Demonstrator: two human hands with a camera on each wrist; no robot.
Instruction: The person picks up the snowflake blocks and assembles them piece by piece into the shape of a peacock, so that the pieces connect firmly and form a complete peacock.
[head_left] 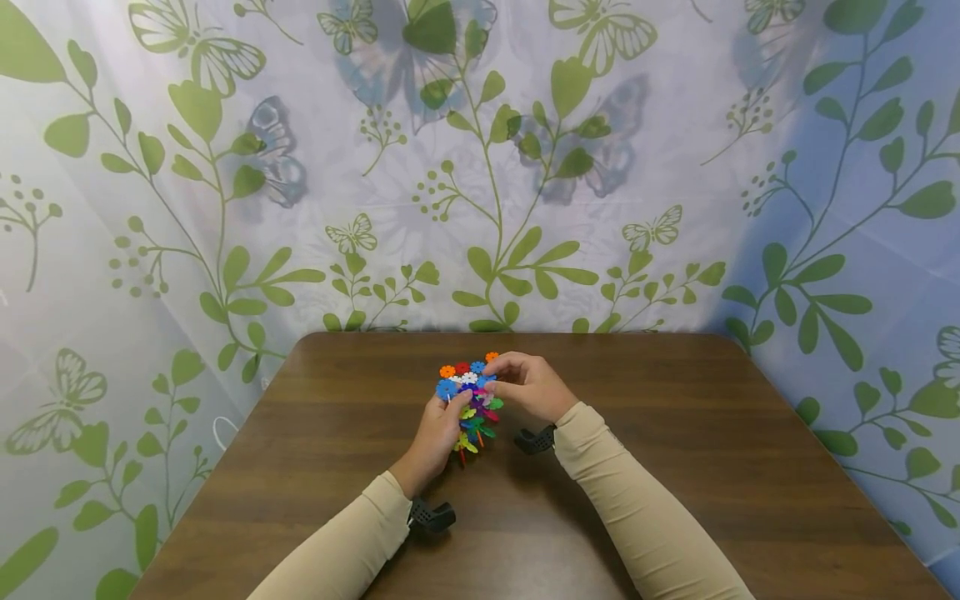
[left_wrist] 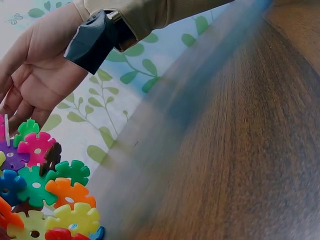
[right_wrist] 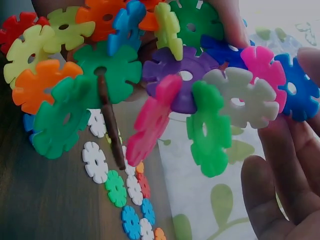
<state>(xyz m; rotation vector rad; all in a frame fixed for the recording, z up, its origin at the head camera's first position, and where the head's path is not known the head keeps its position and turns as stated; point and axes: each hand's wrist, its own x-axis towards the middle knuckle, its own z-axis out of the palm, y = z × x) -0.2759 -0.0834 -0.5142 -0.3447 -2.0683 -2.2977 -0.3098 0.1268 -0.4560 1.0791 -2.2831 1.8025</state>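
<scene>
A cluster of interlocked, notched plastic flower discs point(head_left: 477, 408) in many colours is held above the table by my left hand point(head_left: 437, 435), thumb on the near side. My right hand point(head_left: 531, 386) is at the cluster's upper right, pinching a blue disc point(right_wrist: 298, 87) beside a pink disc point(right_wrist: 264, 77). The right wrist view shows purple point(right_wrist: 175, 75), grey-white point(right_wrist: 240, 97) and green discs standing at different angles, with a brown disc point(right_wrist: 111, 125) edge-on. In the left wrist view, the right hand point(left_wrist: 47, 67) appears behind the cluster; its fingertips are partly hidden.
Loose discs lie flat on the brown wooden table point(head_left: 360, 467) behind the cluster, among them white point(right_wrist: 94, 162), green point(right_wrist: 116, 188) and blue point(right_wrist: 131, 222) ones. A leaf-and-butterfly patterned curtain point(head_left: 405, 200) hangs along the table's back and sides. Black camera mounts point(head_left: 432, 517) sit at both wrists.
</scene>
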